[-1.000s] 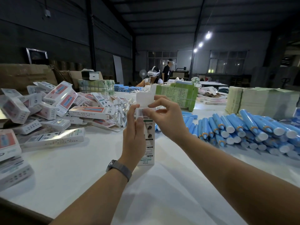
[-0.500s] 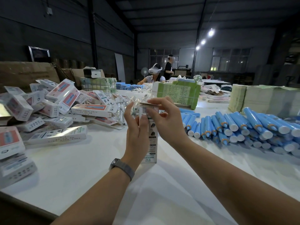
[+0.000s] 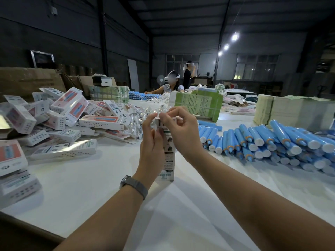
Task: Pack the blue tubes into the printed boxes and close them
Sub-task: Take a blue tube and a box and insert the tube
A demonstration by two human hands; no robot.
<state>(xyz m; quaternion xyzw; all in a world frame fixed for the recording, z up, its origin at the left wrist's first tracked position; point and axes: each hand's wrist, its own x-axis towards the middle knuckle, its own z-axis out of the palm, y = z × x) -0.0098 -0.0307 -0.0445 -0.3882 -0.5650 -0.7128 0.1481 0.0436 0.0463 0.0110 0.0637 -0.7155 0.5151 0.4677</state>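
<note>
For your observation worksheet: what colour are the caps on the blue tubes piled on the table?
White, on the blue plastic tubes; clearest in the head view.

The upright printed box (image 3: 167, 171) reads "ELECTRIC" near its foot.

A box (image 3: 167, 156) stands upright on the table (image 3: 101, 187) in the middle, between the left hand (image 3: 151, 142) and right hand (image 3: 181, 130). A heap of boxes (image 3: 59, 120) lies to its left, a pile of tubes (image 3: 268, 142) to its right. Behind it stands a carton bundle (image 3: 197, 104); flat stacks (image 3: 293, 113) sit behind the tubes.
</note>
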